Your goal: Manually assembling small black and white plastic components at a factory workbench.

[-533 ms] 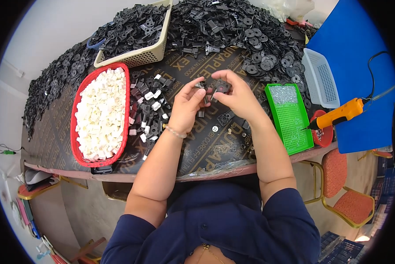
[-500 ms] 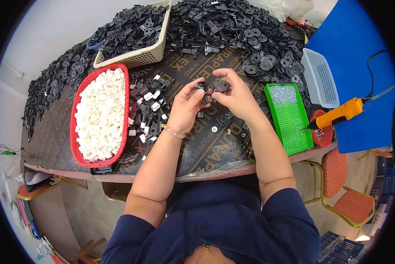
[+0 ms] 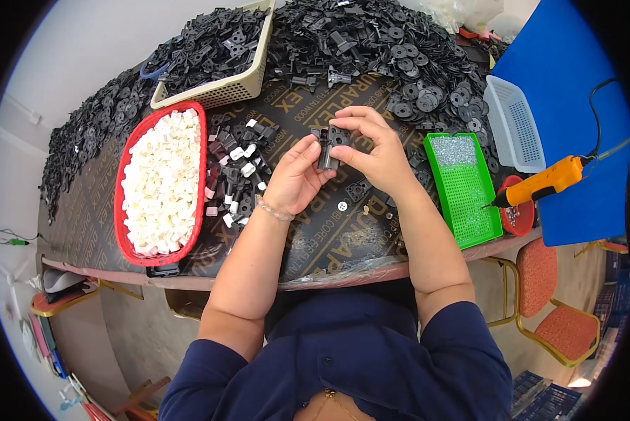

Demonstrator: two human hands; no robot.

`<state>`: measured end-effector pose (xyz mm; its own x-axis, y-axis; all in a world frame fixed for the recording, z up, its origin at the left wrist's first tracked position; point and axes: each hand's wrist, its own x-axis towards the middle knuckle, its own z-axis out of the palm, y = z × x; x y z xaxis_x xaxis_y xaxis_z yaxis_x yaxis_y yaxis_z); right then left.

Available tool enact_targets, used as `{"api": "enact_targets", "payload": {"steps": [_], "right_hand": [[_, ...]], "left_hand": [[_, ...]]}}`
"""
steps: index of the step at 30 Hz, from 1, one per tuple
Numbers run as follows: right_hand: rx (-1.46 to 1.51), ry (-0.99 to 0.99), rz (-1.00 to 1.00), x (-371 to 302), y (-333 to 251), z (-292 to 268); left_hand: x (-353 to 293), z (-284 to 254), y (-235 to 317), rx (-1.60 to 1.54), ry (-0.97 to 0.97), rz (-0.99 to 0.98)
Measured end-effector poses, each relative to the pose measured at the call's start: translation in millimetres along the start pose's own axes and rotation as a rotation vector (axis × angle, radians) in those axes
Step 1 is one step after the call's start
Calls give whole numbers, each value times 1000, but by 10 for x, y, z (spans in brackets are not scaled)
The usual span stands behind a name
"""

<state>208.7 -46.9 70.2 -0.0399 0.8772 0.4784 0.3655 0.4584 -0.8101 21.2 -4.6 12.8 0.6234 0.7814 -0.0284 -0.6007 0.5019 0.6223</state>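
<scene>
Over the middle of the table, my left hand (image 3: 294, 175) is closed on a black plastic part (image 3: 325, 160). My right hand (image 3: 376, 153) pinches a flat black plastic plate with holes (image 3: 339, 135) between thumb and fingers. The two pieces are up against each other, and the fingers partly cover where they meet. Left of my hands lies a scatter of black parts with white pieces (image 3: 247, 169). Just below my right hand a loose black part (image 3: 357, 189) and a small white round button-like piece (image 3: 342, 206) lie on the table.
White pieces fill a red basket (image 3: 203, 175) at the left. Behind it, a beige basket (image 3: 257, 74) holds black parts, with large heaps (image 3: 315, 42) beyond. On the right are a green tray (image 3: 493, 217) of screws, an orange electric screwdriver (image 3: 546, 181), a red bowl (image 3: 529, 223) and a white basket (image 3: 515, 126).
My right hand has moved slightly left, bringing its black plate against the part in my left hand. The two pieces were apart before. The plate has turned.
</scene>
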Motion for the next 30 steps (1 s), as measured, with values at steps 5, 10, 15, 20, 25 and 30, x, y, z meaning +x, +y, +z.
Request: {"api": "enact_targets", "payload": {"steps": [5,10,15,20,25,30], "right_hand": [[-100,-40,-79,-4,-6,32],[-240,10,-151,-16,-22,70],[-321,27,-174,-5,21,59],[5,-42,115,19,160,-21],[176,-74,232,29,211,-64],[158,-74,379,11,134,-60]], "left_hand": [[-17,78,10,10,-1,-12],[-24,73,-3,-3,16,4],[-58,157,30,25,-64,58],[-36,206,-19,421,-72,138],[-9,74,-60,699,89,157],[-51,124,-36,788,78,182]]}}
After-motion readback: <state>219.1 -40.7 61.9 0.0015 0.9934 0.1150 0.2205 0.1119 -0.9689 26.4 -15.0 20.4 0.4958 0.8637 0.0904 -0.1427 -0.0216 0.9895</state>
